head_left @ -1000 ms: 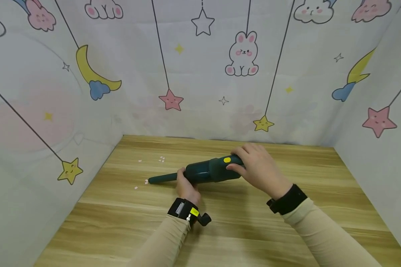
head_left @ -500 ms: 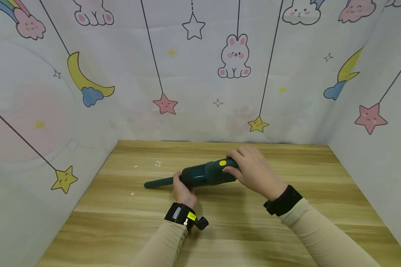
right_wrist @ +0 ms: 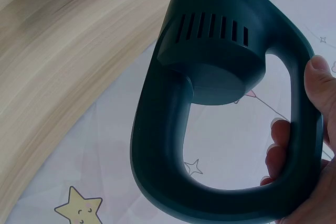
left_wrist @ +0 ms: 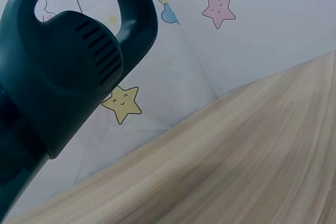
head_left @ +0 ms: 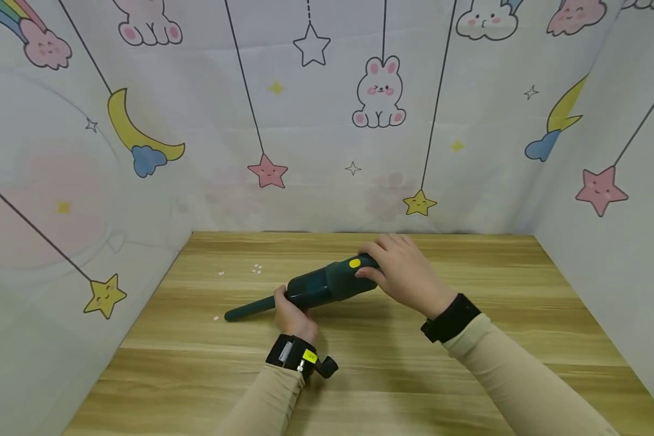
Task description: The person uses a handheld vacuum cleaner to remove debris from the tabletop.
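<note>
A dark green handheld vacuum cleaner with a yellow button is held at a slant over the wooden table. My right hand grips its loop handle; in the right wrist view the fingers curl through the loop. Under the front of the body, my left hand holds it where the long nozzle begins. The nozzle tip points left, close beside a small white scrap. Vent slots show on the vacuum's rear in the left wrist view.
Several tiny white scraps lie farther back on the table, with another single scrap to their left. White cloth walls printed with stars, moons and rabbits enclose the table's back and sides.
The vacuum, carried by both hands, has swung its nozzle tip left and nearer to me. The scraps that lay at the tip one second ago no longer show. The head view has shifted slightly.
</note>
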Available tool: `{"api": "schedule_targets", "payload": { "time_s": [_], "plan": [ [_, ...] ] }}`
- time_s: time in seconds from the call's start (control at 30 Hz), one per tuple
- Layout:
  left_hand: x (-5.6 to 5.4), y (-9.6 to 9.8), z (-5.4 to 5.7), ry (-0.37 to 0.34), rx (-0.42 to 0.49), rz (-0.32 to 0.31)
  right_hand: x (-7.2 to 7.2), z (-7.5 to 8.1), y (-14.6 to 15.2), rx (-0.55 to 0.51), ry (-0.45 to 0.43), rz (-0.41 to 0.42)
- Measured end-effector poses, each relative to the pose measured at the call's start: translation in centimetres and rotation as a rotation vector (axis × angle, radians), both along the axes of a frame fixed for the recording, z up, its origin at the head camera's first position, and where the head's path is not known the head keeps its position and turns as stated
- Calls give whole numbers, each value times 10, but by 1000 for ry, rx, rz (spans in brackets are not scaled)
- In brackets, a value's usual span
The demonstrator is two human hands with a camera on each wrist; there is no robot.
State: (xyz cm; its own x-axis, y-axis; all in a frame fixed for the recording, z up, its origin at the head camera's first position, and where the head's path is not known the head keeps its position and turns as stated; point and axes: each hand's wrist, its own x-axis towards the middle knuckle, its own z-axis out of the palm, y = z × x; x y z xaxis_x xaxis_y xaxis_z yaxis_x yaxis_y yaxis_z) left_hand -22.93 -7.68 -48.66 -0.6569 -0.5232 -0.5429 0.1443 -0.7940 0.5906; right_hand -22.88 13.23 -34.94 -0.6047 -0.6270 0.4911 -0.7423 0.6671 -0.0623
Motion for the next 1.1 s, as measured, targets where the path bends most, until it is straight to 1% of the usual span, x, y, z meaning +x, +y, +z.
{"api": "schedule_targets", "payload": {
  "time_s": [0.2, 0.27, 0.4, 0.5, 0.63, 0.73, 0.87, 1.0, 1.1],
  "plan": [
    [3, -3, 1, -27, -15, 52, -4, 0, -6, 0, -28, 23],
    [2, -5, 1, -26, -12, 64, -5, 1, -8, -2, -34, 32],
    [0, -7, 1, -4, 14, 57, -5, 0, -9, -7, -18, 48],
    [-1, -8, 2, 25, 35, 22, -4, 0, -7, -12, 7, 45],
    [-1, -6, 2, 77, 37, -43, 1, 1, -4, -26, 3, 26],
    [-2, -4, -1, 137, 32, -91, 6, 2, -2, -36, -18, -4],
    [-6, -2, -3, 219, 63, -149, 11, 1, 0, -52, -26, -50],
    [-11, 2, -4, 253, 71, -223, 14, 0, 1, -69, -20, -65],
    [-15, 4, -5, 242, 44, -264, 17, 1, 2, -80, -13, -62]
  ]
}}
